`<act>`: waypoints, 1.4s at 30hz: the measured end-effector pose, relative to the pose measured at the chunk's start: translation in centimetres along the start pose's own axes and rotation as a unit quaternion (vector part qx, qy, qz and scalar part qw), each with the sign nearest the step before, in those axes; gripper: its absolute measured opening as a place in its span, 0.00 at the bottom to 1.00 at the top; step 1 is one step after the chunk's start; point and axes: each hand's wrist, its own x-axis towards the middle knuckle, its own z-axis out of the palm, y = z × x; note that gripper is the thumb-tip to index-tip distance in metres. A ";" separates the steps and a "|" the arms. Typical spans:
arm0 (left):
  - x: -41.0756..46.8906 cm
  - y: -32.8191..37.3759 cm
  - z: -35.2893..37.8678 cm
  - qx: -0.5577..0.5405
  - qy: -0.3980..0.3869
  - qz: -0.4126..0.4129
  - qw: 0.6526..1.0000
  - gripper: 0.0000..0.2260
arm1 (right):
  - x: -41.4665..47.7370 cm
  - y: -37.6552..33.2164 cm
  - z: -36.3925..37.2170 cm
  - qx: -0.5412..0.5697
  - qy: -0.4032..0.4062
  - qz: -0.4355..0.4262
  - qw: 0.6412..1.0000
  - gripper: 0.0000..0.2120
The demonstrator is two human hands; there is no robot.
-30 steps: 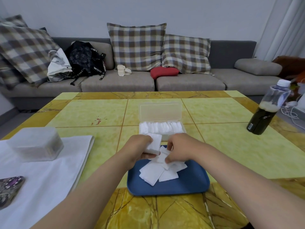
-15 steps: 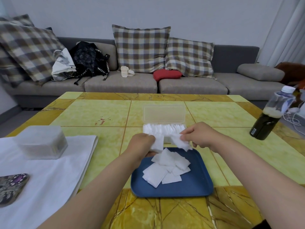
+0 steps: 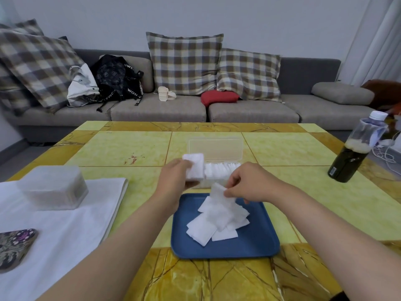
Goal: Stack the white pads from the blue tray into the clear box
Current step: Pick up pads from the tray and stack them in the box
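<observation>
- Head view, left hand (image 3: 175, 181): closed around a small stack of white pads (image 3: 193, 166), now lifted clear of the blue tray (image 3: 225, 246) and held upright just beside the left end of the clear box (image 3: 214, 168); a second ago down low at the tray's far edge with the same stack.
- Head view, right hand (image 3: 249, 183): pinching a single pad (image 3: 219, 193) by its upper edge between thumb and fingers, the pad hanging over the far part of the tray; half a second ago up at the box front, a second ago down in the pile.
- Loose pile (image 3: 219, 222): a handful of pads overlapping in the middle of the tray, untidy, some lying flat and some propped on others; looks slightly thinner than before.
- Clear box: lid (image 3: 214, 149) standing open at the back, a row of pads already packed on edge inside, room at the left end hard to judge from here.
- Meaning for the task: collecting seems to go pad by pad, right hand feeding the stack in the left; probably one more pad about to join that stack, then the bundle into the box.
- Remaining work: most of the tray pile still to move, so roughly mid-task by appearance.
- Risk: thin pads cling together, so two may lift at once.
</observation>
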 end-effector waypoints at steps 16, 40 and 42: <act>0.5 -2.1 -0.1 -0.008 0.001 -0.122 0.993 0.05 | 1.0 0.1 -0.5 0.397 -0.020 0.057 0.916 0.09; 0.3 -0.9 1.0 -0.005 -0.112 -0.093 0.989 0.09 | 0.8 -1.2 -0.1 0.371 -0.039 0.075 0.925 0.10; 0.5 -0.4 1.7 0.005 -0.127 -0.089 0.988 0.09 | 1.1 -0.7 -0.6 0.400 -0.072 0.069 0.911 0.11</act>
